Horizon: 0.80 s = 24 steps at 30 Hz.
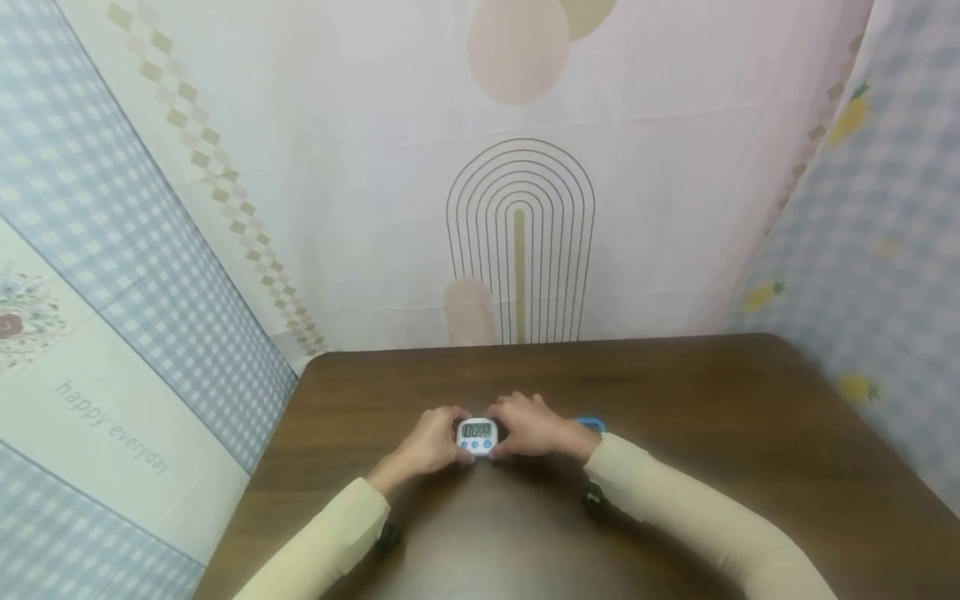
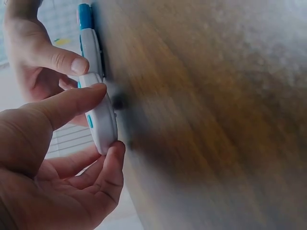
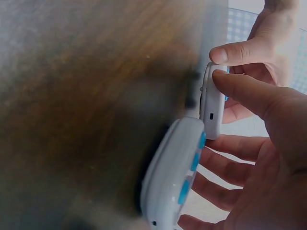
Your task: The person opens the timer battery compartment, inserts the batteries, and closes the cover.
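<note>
Nearest the camera, two cream long sleeves (image 1: 675,508) reach forward over the dark brown wooden table (image 1: 750,433). Between the hands sits a small white digital timer with a grey display and blue round buttons (image 1: 477,437), held at about the middle of the tabletop.

The left hand (image 1: 429,443) grips the timer's left edge — in the left wrist view its thumb (image 2: 72,103) lies over one edge of the casing and a curled finger (image 2: 112,165) hooks the opposite edge, so the timer (image 2: 101,120) is pinched between them. The right hand (image 1: 534,427) closes on the right side in the same way; in the right wrist view its thumb (image 3: 240,91) presses the edge of the timer (image 3: 212,103), with the other fingers spread loosely behind it.

The timer's casing is rounded, slim and plastic, its screen showing dark digits that look like zeros; three blue buttons run beneath the display.

Just beyond the right wrist lies a second white device with blue buttons (image 1: 590,425) — it fills the foreground of the right wrist view (image 3: 175,177), resting on the table.

Farther back hangs a pale patterned fabric backdrop with an arch of thin lines (image 1: 521,242).
</note>
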{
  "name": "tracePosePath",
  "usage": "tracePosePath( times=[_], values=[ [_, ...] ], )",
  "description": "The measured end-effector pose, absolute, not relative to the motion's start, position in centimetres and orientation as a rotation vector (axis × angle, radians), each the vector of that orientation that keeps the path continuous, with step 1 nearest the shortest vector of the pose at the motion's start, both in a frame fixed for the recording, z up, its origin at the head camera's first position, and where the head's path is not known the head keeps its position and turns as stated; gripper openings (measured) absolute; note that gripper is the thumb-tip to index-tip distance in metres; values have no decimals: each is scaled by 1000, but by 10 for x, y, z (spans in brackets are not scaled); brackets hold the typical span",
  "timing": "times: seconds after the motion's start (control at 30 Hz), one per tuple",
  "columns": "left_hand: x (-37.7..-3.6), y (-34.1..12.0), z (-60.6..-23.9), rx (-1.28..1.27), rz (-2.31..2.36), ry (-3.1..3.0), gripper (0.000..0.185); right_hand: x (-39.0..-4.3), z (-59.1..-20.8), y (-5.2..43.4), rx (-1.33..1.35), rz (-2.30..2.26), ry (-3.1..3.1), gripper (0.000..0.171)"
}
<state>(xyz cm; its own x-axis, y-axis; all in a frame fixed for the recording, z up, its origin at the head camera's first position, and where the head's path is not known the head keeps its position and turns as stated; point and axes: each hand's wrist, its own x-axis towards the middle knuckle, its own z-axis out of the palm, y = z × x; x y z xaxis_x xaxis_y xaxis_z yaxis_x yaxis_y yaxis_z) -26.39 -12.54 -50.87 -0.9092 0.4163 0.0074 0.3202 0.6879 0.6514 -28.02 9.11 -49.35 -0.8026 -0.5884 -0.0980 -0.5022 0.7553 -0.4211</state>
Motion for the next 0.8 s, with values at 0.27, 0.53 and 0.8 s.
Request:
tracePosePath(
  times=[0.27, 0.53, 0.8],
  values=[
    [-264, -121, -506, 636, 983, 2773, 62, -280, -492, 94, -831, -523, 2740, 56],
    [-261, -114, -503, 619, 922, 2790, 63, -279, -491, 101, -801, -566, 2733, 54],
    [-256, -115, -500, 621, 899, 2827, 75, -280, -489, 111, -887, -535, 2751, 75]
  ],
)
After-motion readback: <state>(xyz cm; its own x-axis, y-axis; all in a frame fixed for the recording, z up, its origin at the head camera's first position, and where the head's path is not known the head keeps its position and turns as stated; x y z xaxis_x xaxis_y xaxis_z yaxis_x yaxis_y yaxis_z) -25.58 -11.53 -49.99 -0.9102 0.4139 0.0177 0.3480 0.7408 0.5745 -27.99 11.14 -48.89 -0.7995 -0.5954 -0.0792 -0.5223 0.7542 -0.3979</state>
